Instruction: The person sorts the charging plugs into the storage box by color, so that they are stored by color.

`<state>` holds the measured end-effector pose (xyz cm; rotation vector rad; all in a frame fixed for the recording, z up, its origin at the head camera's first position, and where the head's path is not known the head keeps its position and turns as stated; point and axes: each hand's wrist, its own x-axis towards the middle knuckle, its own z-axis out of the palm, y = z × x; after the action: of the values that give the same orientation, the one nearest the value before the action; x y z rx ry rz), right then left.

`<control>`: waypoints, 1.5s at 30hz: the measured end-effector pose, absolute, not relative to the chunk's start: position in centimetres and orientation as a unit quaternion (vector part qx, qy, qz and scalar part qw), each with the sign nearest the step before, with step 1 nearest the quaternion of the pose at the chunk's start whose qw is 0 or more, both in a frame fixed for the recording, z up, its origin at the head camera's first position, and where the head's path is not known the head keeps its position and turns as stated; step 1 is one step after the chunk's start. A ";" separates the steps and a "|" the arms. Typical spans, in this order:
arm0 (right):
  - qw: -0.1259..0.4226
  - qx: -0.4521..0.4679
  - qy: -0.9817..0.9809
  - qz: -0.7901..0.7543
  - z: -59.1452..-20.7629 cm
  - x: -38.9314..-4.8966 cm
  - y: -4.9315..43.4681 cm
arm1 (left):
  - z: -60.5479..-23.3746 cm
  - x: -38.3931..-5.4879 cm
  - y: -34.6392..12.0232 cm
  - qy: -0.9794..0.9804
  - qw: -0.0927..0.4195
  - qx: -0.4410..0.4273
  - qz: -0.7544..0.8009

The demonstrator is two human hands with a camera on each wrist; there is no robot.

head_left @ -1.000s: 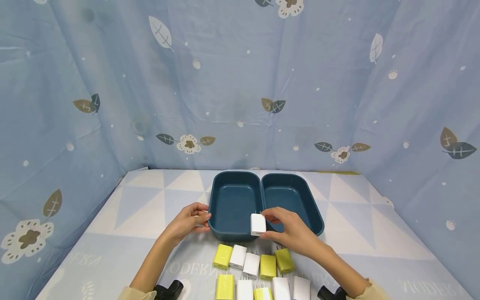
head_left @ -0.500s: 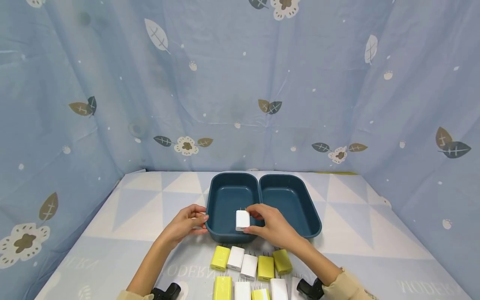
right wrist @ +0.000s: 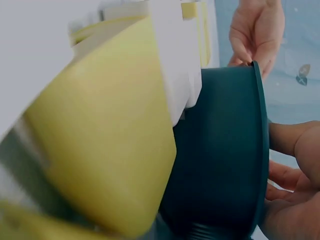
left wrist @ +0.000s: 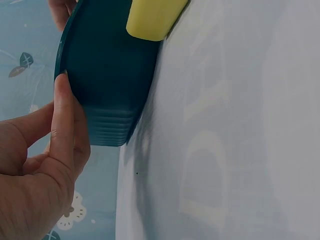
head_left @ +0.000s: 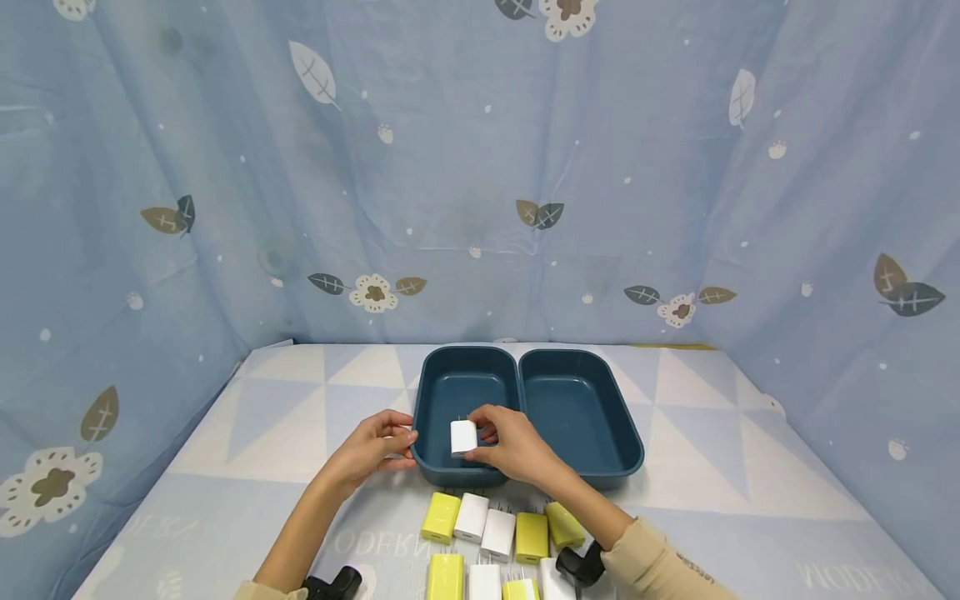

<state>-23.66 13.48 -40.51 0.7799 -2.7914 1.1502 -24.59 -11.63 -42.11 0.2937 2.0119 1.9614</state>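
Over the left dark blue-green tray (head_left: 442, 477), my right hand (head_left: 513, 443) pinches a white plug-in charger (head_left: 462, 438) between thumb and fingers, its metal prongs pointing away. My left hand (head_left: 371, 448) holds the left tray at its outer side, with the thumb tip (left wrist: 62, 82) right at the rim and other fingers along the outside wall. In the right wrist view the charger is hidden behind the tray wall (right wrist: 227, 150).
A second dark blue-green tray (head_left: 626, 433) stands against the first on its right. In front lie several white chargers (head_left: 498, 533) and yellow chargers (head_left: 440, 517) in two rows, some under my right forearm. A patterned curtain (head_left: 480, 167) hangs behind the table.
My right hand has carried the white charger leftward, from the front right edge of the left tray to over its inside. The left hand has stayed at the tray's side.
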 end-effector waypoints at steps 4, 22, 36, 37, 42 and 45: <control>-0.008 0.238 -0.892 0.385 -40.5 -24.3 12.3 | -42.1 -24.6 -11.8 0.704 0.150 0.101 0.687; -0.040 0.194 -0.913 0.356 -40.6 -25.7 9.2 | -42.4 -24.7 -11.6 0.702 0.159 0.091 0.688; -0.040 0.200 -0.924 0.324 -41.3 -25.9 8.8 | -42.2 -24.7 -11.3 0.701 0.159 0.085 0.690; -0.039 0.201 -0.924 0.323 -41.3 -25.9 8.8 | -42.2 -24.7 -11.3 0.700 0.159 0.086 0.691; -0.038 0.201 -0.926 0.317 -41.2 -25.7 8.9 | -42.2 -24.6 -11.3 0.701 0.158 0.086 0.690; -0.042 0.198 -0.925 0.322 -41.0 -25.6 9.0 | -42.1 -24.6 -11.4 0.702 0.157 0.084 0.689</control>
<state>-25.62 9.01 -40.96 0.6382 -2.9857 1.0380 -24.63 -11.36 -42.13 0.2399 2.0095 1.9715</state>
